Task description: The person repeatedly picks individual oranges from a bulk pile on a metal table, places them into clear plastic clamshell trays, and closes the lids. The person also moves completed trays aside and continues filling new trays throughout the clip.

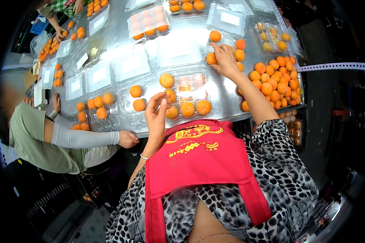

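My left hand [157, 114] hovers by the near table edge, fingers apart and curled, with nothing in it. Beside it a clear plastic clamshell tray [121, 114] holds several orange citrus fruits, among them one fruit [172, 112] next to my fingertips. The tray's right part [190, 79] has a clear plastic layer over some fruits. Farther off, my right hand [225, 59] reaches over another clear tray [235, 39]. One fruit [211, 58] lies at its thumb and forefinger; whether they grip it is hidden. More fruits [239, 55] sit along the hand's right side.
A large fruit pile [275, 82] lies at the table's right end. Several clamshells with white labels [132, 63] cover the middle of the metal table [182, 27]. A co-worker's sleeved arm [85, 138] is at left; another person's hand [59, 34] touches fruit at far left.
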The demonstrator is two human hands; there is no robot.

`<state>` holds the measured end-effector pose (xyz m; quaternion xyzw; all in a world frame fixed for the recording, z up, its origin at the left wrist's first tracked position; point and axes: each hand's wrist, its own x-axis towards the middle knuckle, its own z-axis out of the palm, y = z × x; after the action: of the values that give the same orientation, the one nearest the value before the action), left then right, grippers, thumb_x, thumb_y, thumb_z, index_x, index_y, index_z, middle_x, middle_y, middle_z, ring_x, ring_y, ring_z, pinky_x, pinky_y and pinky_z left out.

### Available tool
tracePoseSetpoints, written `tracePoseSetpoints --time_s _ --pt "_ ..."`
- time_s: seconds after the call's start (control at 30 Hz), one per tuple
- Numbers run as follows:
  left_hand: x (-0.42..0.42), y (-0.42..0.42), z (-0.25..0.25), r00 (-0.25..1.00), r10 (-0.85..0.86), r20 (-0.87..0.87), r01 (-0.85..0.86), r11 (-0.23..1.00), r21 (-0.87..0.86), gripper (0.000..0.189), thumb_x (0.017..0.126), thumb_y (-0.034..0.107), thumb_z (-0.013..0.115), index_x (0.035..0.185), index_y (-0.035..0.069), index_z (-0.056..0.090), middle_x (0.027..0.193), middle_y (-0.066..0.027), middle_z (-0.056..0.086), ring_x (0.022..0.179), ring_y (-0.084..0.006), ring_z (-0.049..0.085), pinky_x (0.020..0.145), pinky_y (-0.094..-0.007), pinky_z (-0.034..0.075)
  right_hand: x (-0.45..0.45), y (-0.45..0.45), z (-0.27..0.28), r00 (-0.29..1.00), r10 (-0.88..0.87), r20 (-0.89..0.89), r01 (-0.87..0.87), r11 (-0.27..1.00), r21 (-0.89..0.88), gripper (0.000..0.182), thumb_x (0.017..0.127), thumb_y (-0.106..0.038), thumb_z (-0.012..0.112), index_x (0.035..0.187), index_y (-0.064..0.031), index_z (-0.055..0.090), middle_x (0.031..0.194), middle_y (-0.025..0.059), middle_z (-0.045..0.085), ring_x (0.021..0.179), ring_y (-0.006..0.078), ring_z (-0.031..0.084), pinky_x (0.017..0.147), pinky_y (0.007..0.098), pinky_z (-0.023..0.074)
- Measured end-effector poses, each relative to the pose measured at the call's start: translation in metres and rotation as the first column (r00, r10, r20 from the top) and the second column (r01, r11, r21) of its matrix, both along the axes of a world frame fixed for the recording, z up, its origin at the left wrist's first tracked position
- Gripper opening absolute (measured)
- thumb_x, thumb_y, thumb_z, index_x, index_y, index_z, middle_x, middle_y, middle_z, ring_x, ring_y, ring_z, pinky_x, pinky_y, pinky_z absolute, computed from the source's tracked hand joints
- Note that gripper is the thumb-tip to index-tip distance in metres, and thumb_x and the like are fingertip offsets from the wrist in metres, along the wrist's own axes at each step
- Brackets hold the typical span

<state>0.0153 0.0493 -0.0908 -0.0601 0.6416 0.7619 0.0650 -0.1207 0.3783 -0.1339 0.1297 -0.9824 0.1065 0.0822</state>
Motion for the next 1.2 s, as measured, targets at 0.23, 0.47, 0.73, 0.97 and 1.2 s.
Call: tracePoseSetpoints --time_s 0.23,0.47,0.73,0.97,1.2 --pt "-0.001 -0.002 -0.004 1.000 -0.013 0.003 0.013 1.000 -0.010 0.027 0.108 0.017 0.058 0.129 0.000 0.062 0.120 -0.0106 0.068 0.111 -0.0165 0.066 0.090 -0.0317 0.057 -0.007 -0.004 0.006 0.997 0.056 0.046 -0.062 0.987 0.145 0.093 0.073 -0.008 0.087 0.155 -0.0086 0.042 0.114 0.0125 0.067 0.122 0.0332 0.055 0.114 0.0463 0.0379" --pt "0.001 -0.002 -0.005 0.999 -0.030 -0.016 0.030 1.000 -0.002 0.027 0.108 0.017 0.058 0.128 -0.001 0.062 0.119 -0.0112 0.069 0.109 -0.0170 0.067 0.089 -0.0316 0.057 0.052 -0.019 0.029 0.994 0.030 -0.107 -0.062 0.948 -0.313 0.091 0.077 -0.014 0.085 0.157 -0.0144 0.042 0.120 0.0089 0.066 0.121 0.0314 0.055 0.111 0.0459 0.0396" --pt "0.002 0.004 -0.014 0.992 -0.124 0.011 0.124 0.992 0.002 0.027 0.107 0.016 0.060 0.128 -0.001 0.062 0.118 -0.0109 0.071 0.104 -0.0147 0.066 0.090 -0.0297 0.055 0.171 -0.060 0.030 0.971 0.221 0.088 -0.178 0.921 -0.348 0.095 0.073 -0.014 0.087 0.157 -0.0113 0.042 0.124 0.0166 0.060 0.121 0.0367 0.053 0.109 0.0472 0.0409" --pt "0.006 0.010 -0.011 0.956 -0.282 0.078 0.284 0.959 -0.016 0.030 0.106 0.017 0.060 0.131 0.000 0.060 0.121 -0.0115 0.070 0.097 -0.0149 0.069 0.081 -0.0272 0.058 0.182 -0.067 0.022 0.990 0.064 0.129 0.027 0.797 -0.603 0.101 0.075 -0.012 0.089 0.159 -0.0072 0.034 0.128 0.0139 0.064 0.127 0.0318 0.054 0.114 0.0461 0.0376" --pt "0.020 0.002 0.012 0.919 -0.334 0.211 0.274 0.924 0.267 0.035 0.107 0.018 0.058 0.137 0.001 0.056 0.122 -0.0124 0.070 0.104 -0.0161 0.069 0.088 -0.0301 0.057 0.192 -0.085 0.051 0.880 0.241 0.409 0.444 -0.112 -0.889 0.102 0.085 -0.009 0.085 0.163 -0.0083 0.020 0.133 0.0108 0.064 0.137 0.0221 0.050 0.116 0.0404 0.0381"
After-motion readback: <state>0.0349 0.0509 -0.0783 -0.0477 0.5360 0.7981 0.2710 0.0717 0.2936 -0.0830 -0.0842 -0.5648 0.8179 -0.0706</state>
